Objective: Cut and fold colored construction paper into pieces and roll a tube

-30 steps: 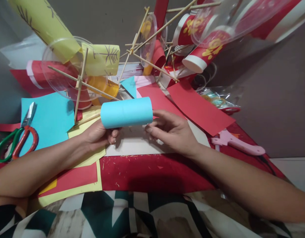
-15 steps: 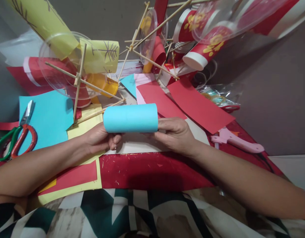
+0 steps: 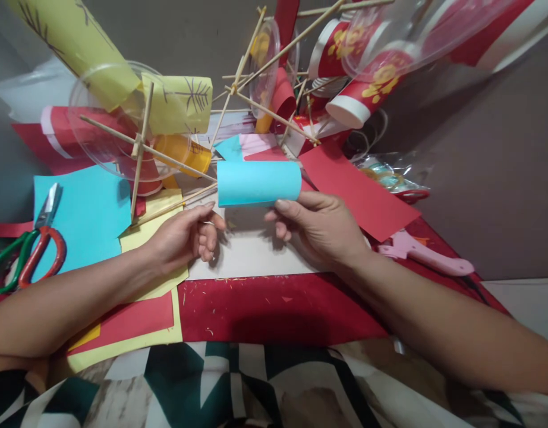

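Note:
A curved piece of light blue paper (image 3: pixel 258 182) is raised above the work surface. My right hand (image 3: pixel 325 223) pinches its lower right edge between thumb and fingers. Just below the paper's left end, my left hand (image 3: pixel 189 233) is apart from it, fingers loosely curled and nothing visible in them. Under both hands lies a white sheet (image 3: pixel 251 252). To the right behind my right hand rests a strip of red paper (image 3: pixel 354 184).
Scissors (image 3: pixel 37 238) lie on a blue sheet (image 3: pixel 91 220) at left. A stick frame (image 3: pixel 138 142) with a clear plastic disc stands behind. At right are a pink glue gun (image 3: pixel 423 252) and red paper cups (image 3: pixel 374 89) hanging from sticks.
My left hand has let go of the blue paper. With my right hand still holding it, the paper has moved up and to the right, away from me.

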The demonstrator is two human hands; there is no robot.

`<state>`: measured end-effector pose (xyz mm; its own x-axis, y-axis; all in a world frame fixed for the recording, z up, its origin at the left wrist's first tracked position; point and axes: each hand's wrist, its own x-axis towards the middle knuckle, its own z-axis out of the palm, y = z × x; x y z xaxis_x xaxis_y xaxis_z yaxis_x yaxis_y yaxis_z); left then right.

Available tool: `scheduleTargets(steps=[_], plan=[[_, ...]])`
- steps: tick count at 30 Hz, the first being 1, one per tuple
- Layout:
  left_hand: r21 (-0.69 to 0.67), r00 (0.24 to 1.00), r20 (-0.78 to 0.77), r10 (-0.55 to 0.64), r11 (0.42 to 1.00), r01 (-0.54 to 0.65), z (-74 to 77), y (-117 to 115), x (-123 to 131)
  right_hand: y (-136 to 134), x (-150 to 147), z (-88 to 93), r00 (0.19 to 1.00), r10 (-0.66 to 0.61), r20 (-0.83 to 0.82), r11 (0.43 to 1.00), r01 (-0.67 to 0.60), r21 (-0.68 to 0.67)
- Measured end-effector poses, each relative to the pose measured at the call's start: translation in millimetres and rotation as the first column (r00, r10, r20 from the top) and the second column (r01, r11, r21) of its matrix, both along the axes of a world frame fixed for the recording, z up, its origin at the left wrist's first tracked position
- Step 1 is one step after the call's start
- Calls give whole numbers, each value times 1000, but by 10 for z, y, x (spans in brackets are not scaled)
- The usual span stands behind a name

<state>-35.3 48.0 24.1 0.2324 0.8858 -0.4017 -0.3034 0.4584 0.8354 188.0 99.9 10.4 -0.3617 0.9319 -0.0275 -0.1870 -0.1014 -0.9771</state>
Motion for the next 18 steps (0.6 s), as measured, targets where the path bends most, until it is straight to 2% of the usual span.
scheduleTargets(steps=[2,5,7,9,12,16,18], plan=[[163,989,-83,122,981,-107,6,-20,12,37,0,-7,999,-14,-44,999,12,-50],[449,917,-198,346,864,-229,2,-64,30,51,0,-13,997,-11,-72,994,3,-112],[589,858,-236,455,770,-246,-11,-88,33,43,-1,-11,996,-1,-85,989,-12,-150],[655,831,-262,490,723,-219,-30,-105,31,35,-4,-5,995,17,-96,982,-34,-183],[638,848,-315,427,756,-144,-49,-125,34,29,-10,0,994,48,-103,975,-69,-210],[503,899,-366,240,864,-26,-38,-157,73,14,-17,-7,990,105,-97,969,-123,-214],[437,910,-382,161,899,24,-34,-172,95,-2,-20,-14,986,140,-87,966,-155,-208]])
